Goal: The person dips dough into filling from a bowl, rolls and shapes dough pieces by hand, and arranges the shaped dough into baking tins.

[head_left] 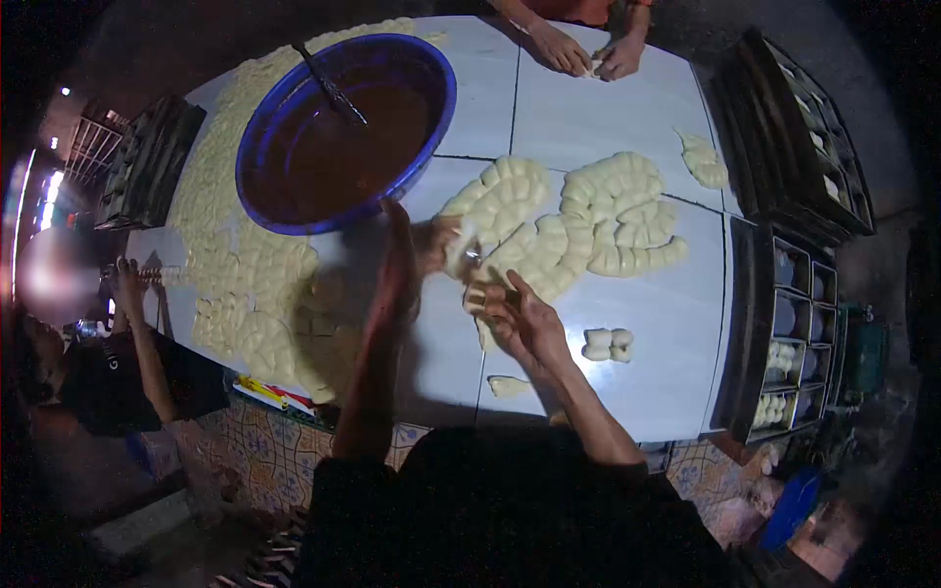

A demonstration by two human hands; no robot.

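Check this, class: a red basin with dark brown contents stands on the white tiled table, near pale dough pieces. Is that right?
Wrong in one respect: the head view shows that the basin is blue, not red. Its dark brown contents, the white tiled table and the pale dough pieces are as stated.

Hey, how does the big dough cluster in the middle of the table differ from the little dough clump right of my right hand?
The big dough cluster spreads wide; the little dough clump is far smaller.
The big dough cluster has many segments in curving rows; the little dough clump is a compact block of a few lobes.
Both are pale and lie on the white tiled table.
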